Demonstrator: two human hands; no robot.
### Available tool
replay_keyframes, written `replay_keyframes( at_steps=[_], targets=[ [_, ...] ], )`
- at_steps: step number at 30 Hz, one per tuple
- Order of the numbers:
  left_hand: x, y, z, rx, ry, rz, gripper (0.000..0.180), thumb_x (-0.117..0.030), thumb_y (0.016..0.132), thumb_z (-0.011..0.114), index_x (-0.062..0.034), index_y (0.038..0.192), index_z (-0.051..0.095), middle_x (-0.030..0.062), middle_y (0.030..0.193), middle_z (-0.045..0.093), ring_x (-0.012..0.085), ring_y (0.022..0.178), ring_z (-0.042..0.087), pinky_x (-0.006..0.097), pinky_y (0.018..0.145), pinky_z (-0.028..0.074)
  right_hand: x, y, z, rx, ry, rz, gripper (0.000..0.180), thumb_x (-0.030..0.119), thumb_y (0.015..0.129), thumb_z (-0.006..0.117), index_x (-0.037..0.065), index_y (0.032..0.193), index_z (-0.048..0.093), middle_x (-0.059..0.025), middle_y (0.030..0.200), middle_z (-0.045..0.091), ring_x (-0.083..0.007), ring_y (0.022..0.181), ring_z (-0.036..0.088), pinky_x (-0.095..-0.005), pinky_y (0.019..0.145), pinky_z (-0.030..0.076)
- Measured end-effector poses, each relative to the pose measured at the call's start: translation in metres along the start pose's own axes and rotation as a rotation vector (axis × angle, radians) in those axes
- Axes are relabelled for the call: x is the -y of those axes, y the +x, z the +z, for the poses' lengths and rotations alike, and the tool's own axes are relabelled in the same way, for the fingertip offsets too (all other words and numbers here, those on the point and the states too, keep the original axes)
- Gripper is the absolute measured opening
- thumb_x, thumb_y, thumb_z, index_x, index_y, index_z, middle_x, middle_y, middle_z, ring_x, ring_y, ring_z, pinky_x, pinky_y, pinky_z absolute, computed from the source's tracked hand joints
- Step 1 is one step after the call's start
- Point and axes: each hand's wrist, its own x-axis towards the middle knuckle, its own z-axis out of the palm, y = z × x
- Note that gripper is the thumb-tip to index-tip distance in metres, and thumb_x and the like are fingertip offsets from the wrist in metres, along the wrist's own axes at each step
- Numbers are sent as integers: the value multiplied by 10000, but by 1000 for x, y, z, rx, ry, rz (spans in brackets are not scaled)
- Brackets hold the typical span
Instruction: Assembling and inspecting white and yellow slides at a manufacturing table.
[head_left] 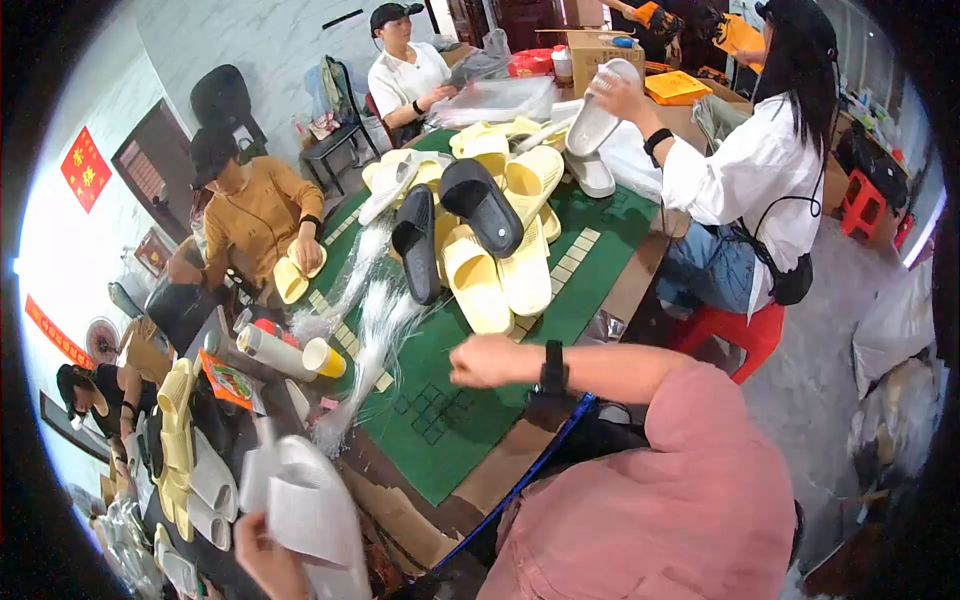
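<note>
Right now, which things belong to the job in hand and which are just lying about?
Part of the job: left hand gripping a white slipper; slipper pile on the green mat; clear plastic strands.
Lying about: yellow cup; cardboard box; red stool.

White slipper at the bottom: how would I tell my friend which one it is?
Find the big green mat covering the table, then look past its near left corner to the picture's lower edge. There a hand grips the white slipper. It is lifted off the table, unlike the yellow and black slippers piled on the mat.
</note>
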Motion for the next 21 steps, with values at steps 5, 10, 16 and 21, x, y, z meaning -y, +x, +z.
replay_keyframes(
  at_steps=[5, 10, 16, 21],
  targets=[
    [-66, -31, 62, 254, -14, 72, 129, 21, 737, 637, 37, 864, 623, 101, 702, 618, 160, 659, 574, 289, 609, 462, 11, -57, 37, 221, 204, -51, 306, 324, 853, 597, 30, 819, 677, -194, 800, 670, -391, 754, 642, -484, 667, 506],
    [-62, -38, 123, 342, 31, -82, 229, -2, 706, 690, 41, 909, 593, 178, 773, 628, 281, 669, 624, 369, 636, 494, 17, -82, 40, 135, 414, -42, 335, 363, 904, 592, 41, 975, 649, -184, 845, 682, -367, 799, 657, -469, 696, 501],
    [-52, -64, 172, 402, -121, -74, 359, -107, 765, 770, 24, 1038, 578, 164, 872, 652, 265, 696, 649, 355, 643, 507, 13, -84, 42, 43, 490, 61, 402, 333, 901, 611, 7, 1129, 548, -174, 852, 678, -331, 793, 659, -440, 697, 493],
    [-24, -84, 167, 216, 47, -153, 411, -100, 763, 759, 19, 1110, 573, 207, 1100, 596, 331, 953, 598, 385, 816, 484, 4, -75, 63, 79, 444, -6, 420, 329, 875, 616, 6, 1136, 558, -181, 999, 645, -339, 918, 632, -420, 798, 494]
  ],
)
